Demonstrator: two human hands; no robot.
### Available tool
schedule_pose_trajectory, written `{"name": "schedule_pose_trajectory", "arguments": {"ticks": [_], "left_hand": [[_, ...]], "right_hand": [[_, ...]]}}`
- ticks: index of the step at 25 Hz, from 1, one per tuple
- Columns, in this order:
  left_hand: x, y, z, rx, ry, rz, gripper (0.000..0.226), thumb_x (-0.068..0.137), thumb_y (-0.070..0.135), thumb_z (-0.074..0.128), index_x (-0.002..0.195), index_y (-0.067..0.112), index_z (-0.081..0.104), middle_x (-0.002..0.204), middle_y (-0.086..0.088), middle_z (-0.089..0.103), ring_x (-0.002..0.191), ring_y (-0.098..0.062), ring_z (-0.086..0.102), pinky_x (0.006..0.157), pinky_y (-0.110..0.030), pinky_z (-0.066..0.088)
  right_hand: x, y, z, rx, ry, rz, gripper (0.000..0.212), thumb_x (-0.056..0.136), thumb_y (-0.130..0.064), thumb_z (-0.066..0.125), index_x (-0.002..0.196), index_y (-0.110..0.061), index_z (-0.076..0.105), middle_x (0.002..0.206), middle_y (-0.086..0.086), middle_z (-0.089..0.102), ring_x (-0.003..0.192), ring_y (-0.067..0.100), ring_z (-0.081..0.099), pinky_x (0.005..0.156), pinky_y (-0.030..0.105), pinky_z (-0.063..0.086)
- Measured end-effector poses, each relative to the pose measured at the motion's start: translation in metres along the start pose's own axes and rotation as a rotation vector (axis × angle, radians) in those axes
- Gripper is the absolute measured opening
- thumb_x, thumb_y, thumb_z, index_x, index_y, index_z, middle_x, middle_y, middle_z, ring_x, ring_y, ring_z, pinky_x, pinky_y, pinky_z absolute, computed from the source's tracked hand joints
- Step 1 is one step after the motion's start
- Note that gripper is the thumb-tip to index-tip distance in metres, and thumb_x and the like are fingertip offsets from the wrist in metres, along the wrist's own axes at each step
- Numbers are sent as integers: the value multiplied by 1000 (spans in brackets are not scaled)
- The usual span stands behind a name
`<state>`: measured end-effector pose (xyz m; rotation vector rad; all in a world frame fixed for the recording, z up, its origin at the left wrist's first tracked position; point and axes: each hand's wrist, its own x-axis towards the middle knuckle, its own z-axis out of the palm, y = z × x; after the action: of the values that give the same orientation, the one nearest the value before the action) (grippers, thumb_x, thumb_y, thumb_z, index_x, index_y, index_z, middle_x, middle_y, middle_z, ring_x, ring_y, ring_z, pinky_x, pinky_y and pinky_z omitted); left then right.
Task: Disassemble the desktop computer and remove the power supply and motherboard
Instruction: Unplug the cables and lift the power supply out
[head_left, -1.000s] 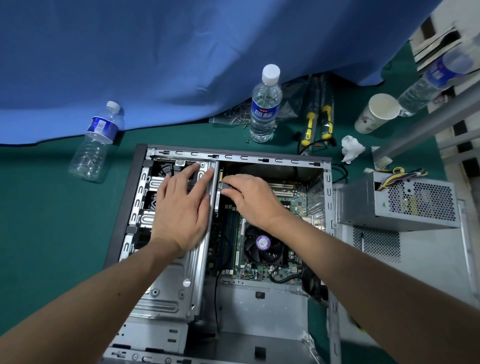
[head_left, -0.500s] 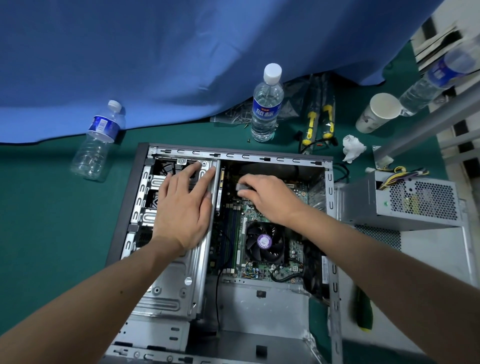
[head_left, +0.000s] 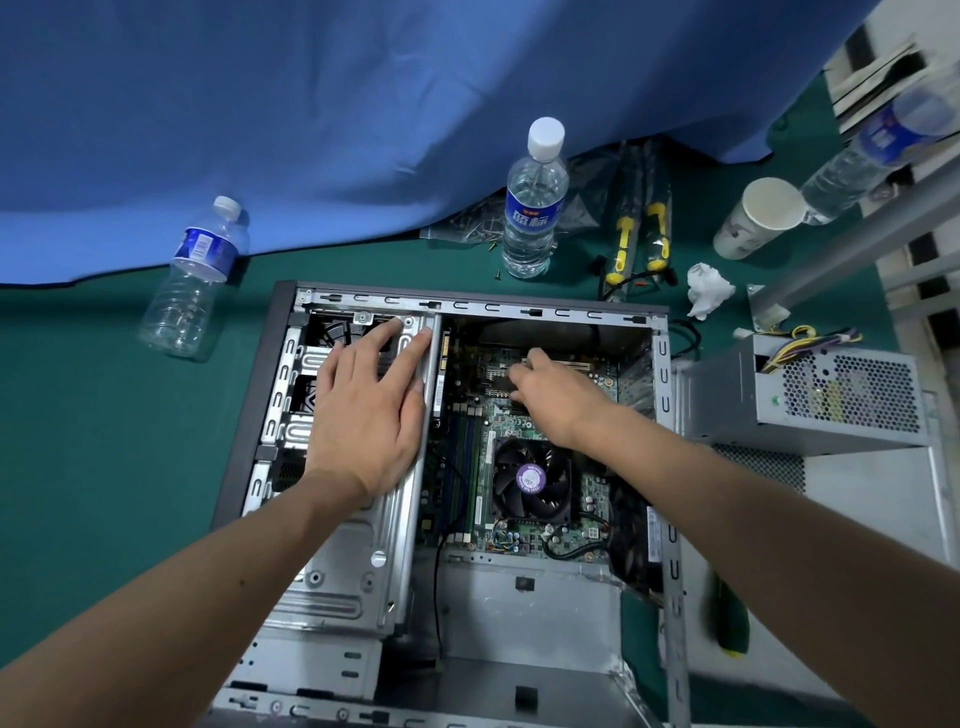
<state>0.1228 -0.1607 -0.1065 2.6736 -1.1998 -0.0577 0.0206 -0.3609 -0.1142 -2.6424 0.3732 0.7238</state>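
The open computer case (head_left: 519, 312) lies on its side on the green table. Inside it is the green motherboard (head_left: 524, 540) with its black CPU fan (head_left: 530, 478). My left hand (head_left: 369, 415) rests flat, fingers straight, on the metal drive cage (head_left: 332, 571) at the case's left. My right hand (head_left: 556, 395) reaches down onto the board near the expansion slots, fingers curled around a small grey connector that the hand mostly hides. The grey power supply (head_left: 810, 400) stands outside the case on the right, cables sticking up.
Water bottles stand at the far left (head_left: 197, 275), behind the case (head_left: 532, 208) and at the far right (head_left: 872, 150). A paper cup (head_left: 758, 218), yellow-handled tools (head_left: 639, 234), a crumpled tissue (head_left: 706, 291) and a green screwdriver (head_left: 727, 618) lie around. Blue cloth hangs behind.
My right hand has moved right across the board, from beside the drive cage rail to the expansion slots, carrying the small grey part. My left hand has stayed on the cage.
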Motion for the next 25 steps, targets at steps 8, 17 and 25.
{"name": "schedule_pose_trajectory", "arguments": {"ticks": [8,17,25], "left_hand": [[0,0,1,11,2,1,51,97,38,30,146,29,41,145,-5,39,131,-25,38,114,-44,20],[0,0,1,-9,18,-5,51,95,35,32,145,28,42,145,-5,39,131,-25,38,115,-46,19],[0,2,1,-13,19,-6,52,95,34,33,146,28,41,145,-6,40,132,-27,38,115,-48,21]], "right_hand": [[4,-6,13,150,-62,120,42,94,-14,59,133,-10,45,132,11,34,101,29,52,88,39,48],[26,-26,1,108,-74,132,47,90,-23,59,131,-8,43,123,15,59,113,34,53,83,35,43],[44,-21,7,129,58,127,36,93,-25,63,129,-20,60,118,11,67,110,34,62,90,39,51]]}}
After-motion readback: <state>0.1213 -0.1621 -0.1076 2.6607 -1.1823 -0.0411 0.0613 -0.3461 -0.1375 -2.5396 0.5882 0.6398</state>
